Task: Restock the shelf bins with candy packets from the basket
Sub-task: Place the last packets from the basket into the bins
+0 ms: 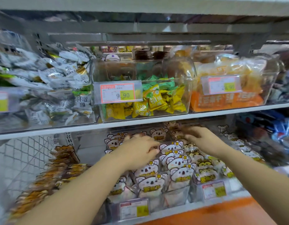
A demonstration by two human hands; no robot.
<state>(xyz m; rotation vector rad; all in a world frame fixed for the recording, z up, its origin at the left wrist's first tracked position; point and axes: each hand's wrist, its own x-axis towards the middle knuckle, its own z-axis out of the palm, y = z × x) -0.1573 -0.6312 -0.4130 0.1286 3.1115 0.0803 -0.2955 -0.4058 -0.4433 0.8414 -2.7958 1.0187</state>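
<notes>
Left hand point(139, 151) and right hand point(201, 137) touch koala packets point(181, 173).

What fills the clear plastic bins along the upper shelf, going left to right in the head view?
silver-white foil packets → yellow and green candy packets → orange-printed clear bags

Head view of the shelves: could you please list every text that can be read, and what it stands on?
"9.90": price tag on the middle clear bin.
"3.90", leading digit blurred: right tag on the right bin.
"酸": silver packet, left.
Lower tags and koala packets: too blurred to read.
</notes>
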